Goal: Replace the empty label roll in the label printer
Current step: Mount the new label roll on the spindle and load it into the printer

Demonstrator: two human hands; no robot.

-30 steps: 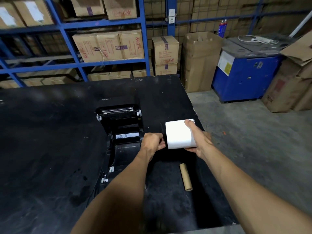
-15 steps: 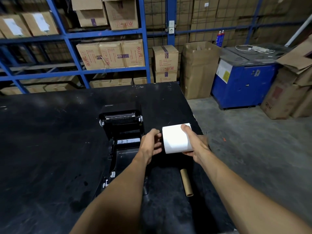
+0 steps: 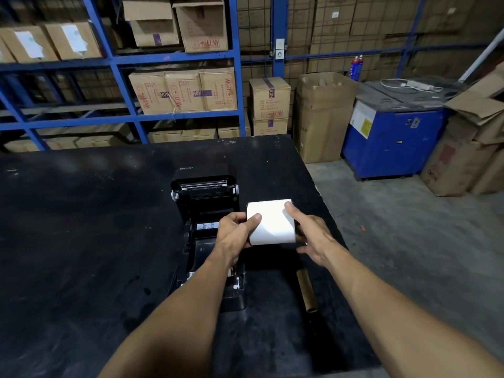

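Counts first. Two hands in view, one label roll (image 3: 271, 223), one label printer (image 3: 203, 199), one empty core (image 3: 306, 291), all on or over one black tabletop (image 3: 81, 219).

The left hand (image 3: 233, 236) and right hand (image 3: 313, 237) hold the white label roll between them. The left fingers (image 3: 255, 218) are curled round its left end, thumb on the upper face. The right fingers (image 3: 291, 211) lie spread along its right end, one on top, the rest underneath. The roll sits lifted off the tabletop, not in the printer.

The printer is black with its lid thrown back. The open bay lies just left of and below the left fingers. We read "Xprinter" on the lid, beyond the fingers. A small white sticker shows inside the bay, its print too small to read.

The brown cardboard core lies flat on the tabletop, on our side of the right fingers and apart from them.

Well beyond the fingers:
- One blue shelf rack (image 3: 114, 60).
- Three cartons (image 3: 182, 91) side by side on it, with red print and purple tape lettered "ADH".
- Two stacked cartons (image 3: 269, 100) on the floor with the same tape.
- One tall open carton (image 3: 321, 115).

Far right of the fingers:
- One blue cabinet (image 3: 392, 148) with a white and yellow sticker, unreadable.
- One white power strip (image 3: 418, 84) on top of it.
- Two spray cans (image 3: 356, 66) behind.
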